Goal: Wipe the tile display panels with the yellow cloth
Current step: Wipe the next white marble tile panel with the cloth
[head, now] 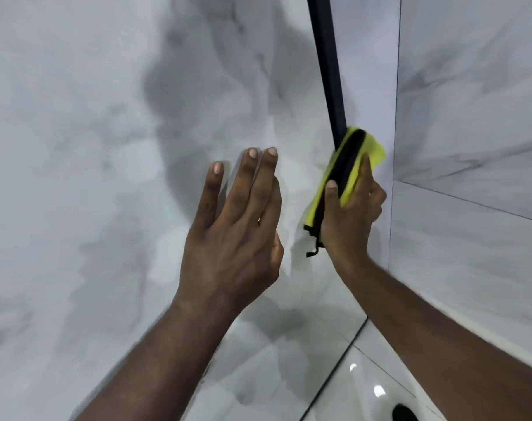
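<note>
Tile panel, 2 hands: left hand spread, empty; right hand around 1 yellow cloth.

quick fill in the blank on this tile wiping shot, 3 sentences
1. The cloth is ____ with black trim.
2. The hand gripping it is the ____ one.
3. The left hand, fingers straight, holds ____.

Missing words: yellow; right; nothing.
</note>
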`<state>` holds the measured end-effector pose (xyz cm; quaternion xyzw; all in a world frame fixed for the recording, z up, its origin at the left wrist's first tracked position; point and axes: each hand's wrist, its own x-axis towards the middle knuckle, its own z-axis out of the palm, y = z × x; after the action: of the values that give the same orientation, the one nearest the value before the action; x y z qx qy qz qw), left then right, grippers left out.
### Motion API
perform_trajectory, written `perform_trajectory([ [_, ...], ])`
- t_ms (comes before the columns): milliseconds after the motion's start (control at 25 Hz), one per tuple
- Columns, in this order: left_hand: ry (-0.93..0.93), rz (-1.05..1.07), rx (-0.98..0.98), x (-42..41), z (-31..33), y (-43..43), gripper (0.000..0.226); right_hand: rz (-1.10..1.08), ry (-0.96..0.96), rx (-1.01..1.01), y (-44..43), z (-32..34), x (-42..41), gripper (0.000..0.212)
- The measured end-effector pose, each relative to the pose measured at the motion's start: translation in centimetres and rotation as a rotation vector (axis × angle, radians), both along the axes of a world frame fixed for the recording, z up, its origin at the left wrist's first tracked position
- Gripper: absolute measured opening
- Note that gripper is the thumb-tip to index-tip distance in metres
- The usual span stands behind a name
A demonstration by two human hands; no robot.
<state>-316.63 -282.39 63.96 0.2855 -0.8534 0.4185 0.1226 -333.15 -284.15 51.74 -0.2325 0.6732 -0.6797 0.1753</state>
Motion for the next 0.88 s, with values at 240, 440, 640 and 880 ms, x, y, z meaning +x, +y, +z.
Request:
perform_trajectory([
  [240,-0.209,-0.089,0.038,-0.6,-5.1,-0.6,0.054,0.073,-0.23,0.229,1.2,-9.7,-1.1,0.073],
  [440,-0.315,-0.079,-0.019,-0.4,-6.0,-1.4,0.056,0.189,-0.278,0.326,2.3,-15.0,-1.1,0.082],
  [640,-0.314,-0.096,-0.051,-0.3,-6.4,-1.4,0.053,0.192,-0.327,0.451,2.4,-16.8,-0.3,0.085],
  [880,-0.312,-0.123,-0.078,-0.4,-6.5,-1.5,0.049,0.179,-0.53,0.526,1.9,-18.6,-0.5,0.076],
])
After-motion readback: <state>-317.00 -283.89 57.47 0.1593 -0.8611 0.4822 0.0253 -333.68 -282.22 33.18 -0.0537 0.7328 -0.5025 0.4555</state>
